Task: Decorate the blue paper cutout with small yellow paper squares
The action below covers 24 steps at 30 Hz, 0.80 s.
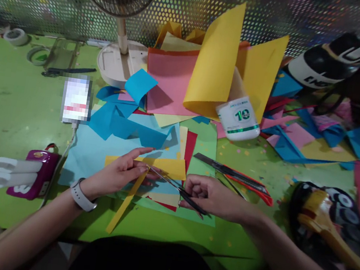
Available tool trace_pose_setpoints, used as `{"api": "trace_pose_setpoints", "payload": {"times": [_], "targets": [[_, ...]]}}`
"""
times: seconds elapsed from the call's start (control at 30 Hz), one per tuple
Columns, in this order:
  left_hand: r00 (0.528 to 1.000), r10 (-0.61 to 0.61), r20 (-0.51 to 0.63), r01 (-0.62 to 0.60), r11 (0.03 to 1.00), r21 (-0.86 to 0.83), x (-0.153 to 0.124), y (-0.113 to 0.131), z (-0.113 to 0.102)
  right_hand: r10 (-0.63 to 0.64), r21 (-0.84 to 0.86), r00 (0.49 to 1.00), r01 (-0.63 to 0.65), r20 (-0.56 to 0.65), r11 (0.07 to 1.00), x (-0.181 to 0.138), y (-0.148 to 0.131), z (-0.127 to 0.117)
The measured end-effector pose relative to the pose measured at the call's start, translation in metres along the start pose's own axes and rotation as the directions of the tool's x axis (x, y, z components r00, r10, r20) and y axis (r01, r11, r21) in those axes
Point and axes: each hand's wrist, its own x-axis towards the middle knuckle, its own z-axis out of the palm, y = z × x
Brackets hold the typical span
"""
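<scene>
My left hand [123,171] pinches a narrow yellow paper strip [127,206] between thumb and fingers, its loose end slanting down toward the table's near edge. In my right hand [206,194] is a pair of scissors [173,182], the fingers curled round the dark handles. Their blades point left, and the tips reach my left fingertips at the top of the strip. Just behind the blades lies a wider yellow paper piece [168,168], partly covered by my left hand. Light blue sheets [85,157] and a green sheet [207,146] are spread beneath.
An orange utility knife [244,178] lies right of the papers. Behind stand a fan [120,60], folded yellow card [215,68] and a tilted white container [239,121]. A phone [76,100] and purple power strip [34,172] are left; a tape dispenser [325,222] sits right.
</scene>
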Motion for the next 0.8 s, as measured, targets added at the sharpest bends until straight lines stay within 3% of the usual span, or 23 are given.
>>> {"api": "trace_pose_setpoints", "payload": {"times": [0.17, 0.3, 0.43, 0.57, 0.7, 0.8], "targets": [[1.000, -0.029, 0.010, 0.030, 0.999, -0.037, -0.001, 0.002, 0.001, -0.027, 0.058, 0.997, 0.031, -0.073, 0.998, 0.001, 0.000, 0.001], [0.998, 0.036, -0.047, -0.036, 0.999, 0.000, -0.004, 0.004, 0.005, -0.127, 0.210, 0.969, 0.172, -0.214, 0.962, 0.001, -0.001, 0.005], [0.991, 0.073, -0.110, -0.081, 0.994, -0.072, -0.004, 0.001, 0.007, -0.215, 0.332, 0.944, 0.293, -0.251, 0.897, 0.000, -0.001, 0.013], [0.994, 0.053, -0.097, -0.068, 0.984, -0.165, -0.004, -0.004, 0.010, -0.333, 0.255, 0.924, 0.373, -0.189, 0.892, 0.003, 0.001, 0.021], [0.994, 0.060, -0.095, -0.083, 0.962, -0.258, -0.005, -0.005, 0.014, -0.512, 0.121, 0.846, 0.530, -0.148, 0.839, 0.006, 0.003, 0.030], [0.991, 0.048, -0.121, -0.079, 0.961, -0.266, -0.006, -0.004, 0.017, -0.545, 0.076, 0.830, 0.555, -0.120, 0.828, 0.009, 0.003, 0.039]]}}
